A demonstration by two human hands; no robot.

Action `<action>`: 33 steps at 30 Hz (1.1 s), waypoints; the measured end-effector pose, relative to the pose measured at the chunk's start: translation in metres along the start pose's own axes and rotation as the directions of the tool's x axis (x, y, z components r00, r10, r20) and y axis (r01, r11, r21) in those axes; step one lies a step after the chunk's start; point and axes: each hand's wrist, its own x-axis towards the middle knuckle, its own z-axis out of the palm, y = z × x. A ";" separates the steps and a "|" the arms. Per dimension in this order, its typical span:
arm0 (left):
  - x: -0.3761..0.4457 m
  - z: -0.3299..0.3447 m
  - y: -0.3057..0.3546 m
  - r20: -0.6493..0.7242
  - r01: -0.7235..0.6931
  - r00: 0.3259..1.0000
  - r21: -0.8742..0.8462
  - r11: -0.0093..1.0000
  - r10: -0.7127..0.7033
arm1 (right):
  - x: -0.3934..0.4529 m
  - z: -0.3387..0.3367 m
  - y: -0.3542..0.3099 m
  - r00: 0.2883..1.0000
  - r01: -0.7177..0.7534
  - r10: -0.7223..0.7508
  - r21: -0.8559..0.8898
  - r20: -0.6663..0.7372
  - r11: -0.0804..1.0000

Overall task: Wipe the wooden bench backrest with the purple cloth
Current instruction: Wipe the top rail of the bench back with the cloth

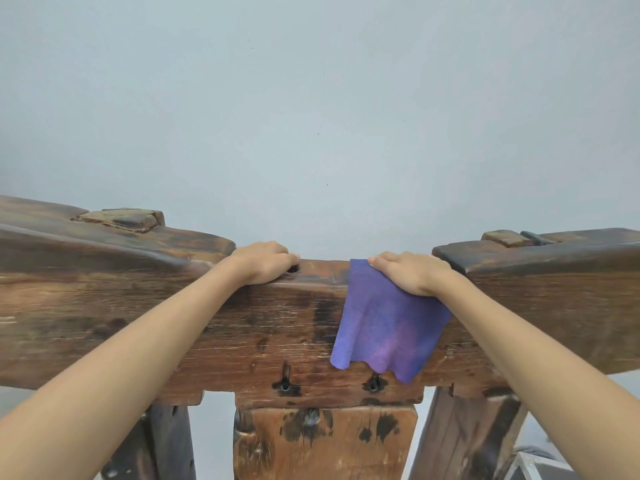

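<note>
The dark wooden bench backrest (263,327) runs across the view, with a lower middle section between two raised ends. A purple cloth (384,327) is draped over its top edge and hangs down the front face. My right hand (412,271) lies on the cloth at the top edge, fingers curled over the far side and gripping the cloth against the wood. My left hand (265,261) grips the bare top edge to the left, beside a small hole, apart from the cloth.
A plain pale wall (318,98) stands right behind the backrest. Thick wooden slats and posts (322,441) go down below the rail. A grey metal-edged object (540,465) shows at the bottom right.
</note>
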 end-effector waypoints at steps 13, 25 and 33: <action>0.002 -0.002 -0.005 0.007 -0.054 0.999 0.095 0.994 0.053 | -0.052 0.017 -0.023 0.975 -0.143 0.122 -0.100 -0.186 0.985; 0.007 0.004 -0.004 -0.021 -0.090 0.995 0.201 0.976 0.096 | -0.064 0.010 -0.034 0.975 -0.198 0.181 -0.132 -0.128 0.971; 0.009 0.010 -0.002 -0.086 -0.108 0.987 0.268 0.957 0.136 | -0.066 -0.002 -0.026 0.993 -0.116 0.112 -0.077 -0.046 0.990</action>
